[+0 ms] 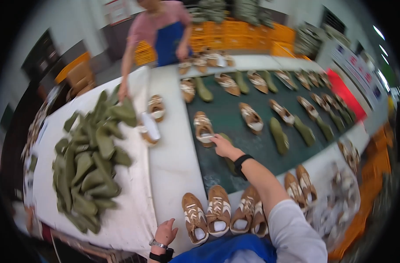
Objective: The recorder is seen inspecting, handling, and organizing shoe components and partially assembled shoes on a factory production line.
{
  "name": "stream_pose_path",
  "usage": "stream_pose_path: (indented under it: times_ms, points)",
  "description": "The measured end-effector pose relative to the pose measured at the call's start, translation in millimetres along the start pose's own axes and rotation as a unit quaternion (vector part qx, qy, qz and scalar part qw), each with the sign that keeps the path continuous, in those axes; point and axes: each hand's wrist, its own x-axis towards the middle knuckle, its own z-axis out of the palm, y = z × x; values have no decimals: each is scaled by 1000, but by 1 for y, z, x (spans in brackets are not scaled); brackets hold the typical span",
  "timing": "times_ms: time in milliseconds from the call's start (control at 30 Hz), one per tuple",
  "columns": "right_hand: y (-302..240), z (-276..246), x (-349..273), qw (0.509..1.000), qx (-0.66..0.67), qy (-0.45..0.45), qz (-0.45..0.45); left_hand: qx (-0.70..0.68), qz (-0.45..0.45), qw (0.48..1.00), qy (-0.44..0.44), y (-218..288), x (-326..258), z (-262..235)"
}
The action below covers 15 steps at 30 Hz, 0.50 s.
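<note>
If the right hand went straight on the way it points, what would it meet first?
The right hand would likely meet the heel end of the brown shoe at its fingertips; whether they touch is unclear.

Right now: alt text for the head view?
The right hand is at a brown shoe on a dark green surface lined with more shoes and green foot forms; the empty left hand is beside nearer shoes. At left, another person's hand is at a heap of similar forms.
</note>
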Motion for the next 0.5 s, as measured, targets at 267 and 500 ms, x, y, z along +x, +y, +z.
stream_pose_path:
  times_ms: [267, 500]
  points:
    - [-10, -169, -173, 994, -53, -52, 77, 10, 61, 988, -144, 48, 6, -14]
    - [-4, -179, -459, 911, 71, 267, 305, 123, 105, 970, -181, 116, 8, -39]
